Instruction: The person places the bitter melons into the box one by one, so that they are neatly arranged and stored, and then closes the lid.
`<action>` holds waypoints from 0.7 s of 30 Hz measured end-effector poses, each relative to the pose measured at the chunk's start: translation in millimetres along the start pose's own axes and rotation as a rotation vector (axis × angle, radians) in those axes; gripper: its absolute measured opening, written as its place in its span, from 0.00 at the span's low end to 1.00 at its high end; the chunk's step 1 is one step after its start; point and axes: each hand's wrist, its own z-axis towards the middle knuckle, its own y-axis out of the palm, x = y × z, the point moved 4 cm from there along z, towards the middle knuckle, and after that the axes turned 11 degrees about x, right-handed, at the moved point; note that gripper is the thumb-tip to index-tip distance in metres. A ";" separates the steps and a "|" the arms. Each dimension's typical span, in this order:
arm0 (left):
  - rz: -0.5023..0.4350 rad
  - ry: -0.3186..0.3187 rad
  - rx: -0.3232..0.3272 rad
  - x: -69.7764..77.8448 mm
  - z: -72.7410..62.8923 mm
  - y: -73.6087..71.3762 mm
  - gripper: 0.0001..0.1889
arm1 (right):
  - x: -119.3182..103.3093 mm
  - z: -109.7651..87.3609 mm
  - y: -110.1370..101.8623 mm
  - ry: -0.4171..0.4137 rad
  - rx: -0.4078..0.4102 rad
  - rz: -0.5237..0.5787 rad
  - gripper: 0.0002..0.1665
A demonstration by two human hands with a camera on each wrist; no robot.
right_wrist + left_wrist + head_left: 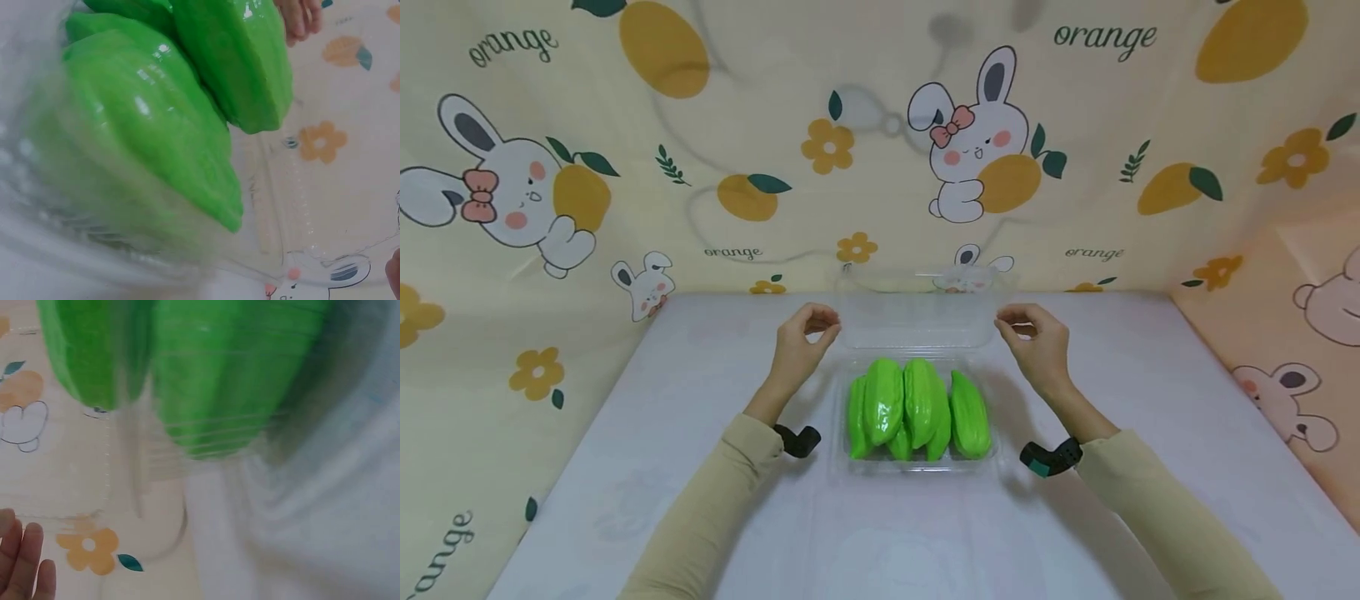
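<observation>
A clear plastic clamshell box (917,468) stands open on the table, its see-through lid (917,325) raised at the back. Inside the base lie several glossy green ridged fruits (883,400), which look like star fruit. At the lid's left edge, my left hand (801,346) pinches with thumb and fingertips. My right hand (1037,342) pinches the opposite edge in the same way. The fruits (219,375) fill the top of the left wrist view, with the left fingers (28,562) low at its left. Fruits (150,119) also dominate the right wrist view.
The white tabletop (715,500) surrounds the box. Behind it hangs a cream cloth (880,192) printed with rabbits, oranges and flowers. A black wrist camera (797,442) sits on the left wrist, another camera (1051,458) on the right.
</observation>
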 end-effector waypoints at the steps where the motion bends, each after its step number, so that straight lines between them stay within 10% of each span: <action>1: -0.002 0.003 0.007 1.5 0.3 -1.1 0.08 | 0.1 -0.5 -0.4 -0.005 0.001 0.004 0.06; 21: -0.138 0.116 0.125 44.0 1.0 -20.0 0.09 | -18.3 -9.9 -6.0 -0.014 0.034 0.052 0.05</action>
